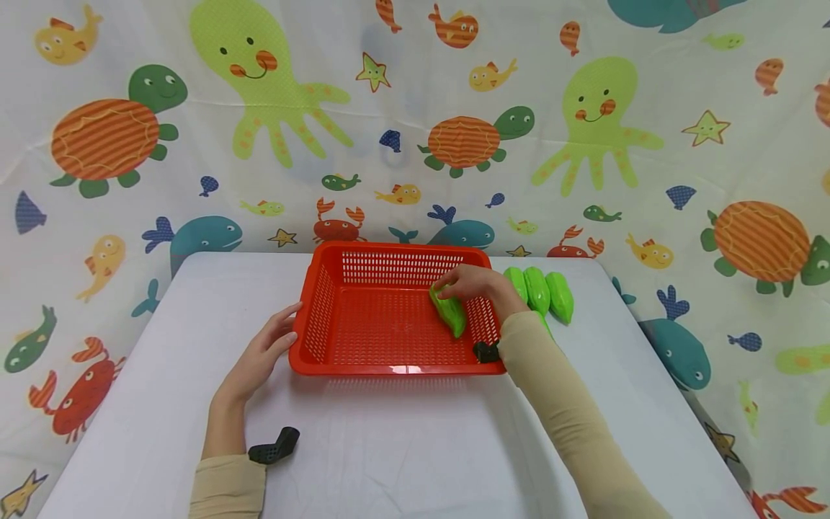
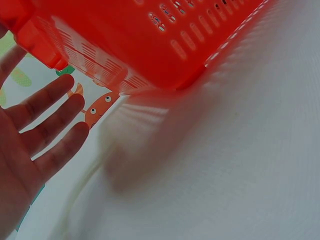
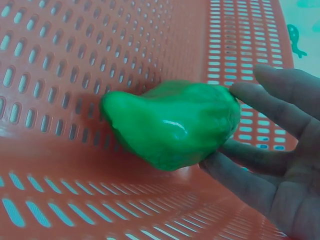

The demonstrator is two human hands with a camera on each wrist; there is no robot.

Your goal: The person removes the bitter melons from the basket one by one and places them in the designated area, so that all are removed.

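Sea-creature cloth hangs behind a white table (image 1: 402,447). Right hand (image 1: 472,283) has its fingers curled round a green pepper (image 1: 449,311) inside the red basket (image 1: 324,317), right side. Left hand (image 1: 262,353) rests against the basket's left edge, fingers straight, slightly spread. Three more peppers (image 1: 540,292) lie just outside.

I count one red basket (image 1: 395,317) on the table. Green peppers come to four that I can make out: one (image 1: 449,311) inside the basket under my right hand (image 1: 472,284), and three (image 1: 538,291) lined up just beside the basket on the table. There are two small black pieces: one (image 1: 275,446) near my left wrist, one (image 1: 485,352) by my right sleeve. Two hands in all, the left (image 1: 259,358) being my other.
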